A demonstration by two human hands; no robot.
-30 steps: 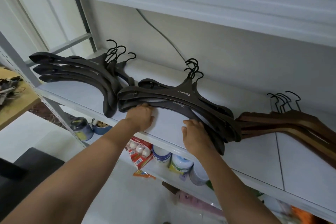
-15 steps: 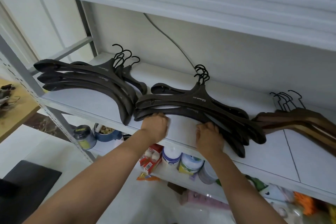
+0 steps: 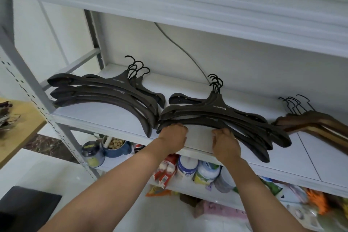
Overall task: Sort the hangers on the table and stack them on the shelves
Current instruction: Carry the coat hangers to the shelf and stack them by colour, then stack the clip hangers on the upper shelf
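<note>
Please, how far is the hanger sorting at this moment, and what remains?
Done: a left pile of dark brown plastic hangers and a right pile of brown wooden hangers lie on the white shelf. In hand: the left hand and right hand grip the middle pile of dark brown plastic hangers, apparently straightening it. Left: more hangers, hard to make out, lie on the yellow wooden table.

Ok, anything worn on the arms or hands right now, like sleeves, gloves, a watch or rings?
Nothing shows. The left hand and right hand are ungloved, both forearms are bare to the frame's edge, no sleeve in view, and neither wrist has a watch or band. No rings visible.
</note>
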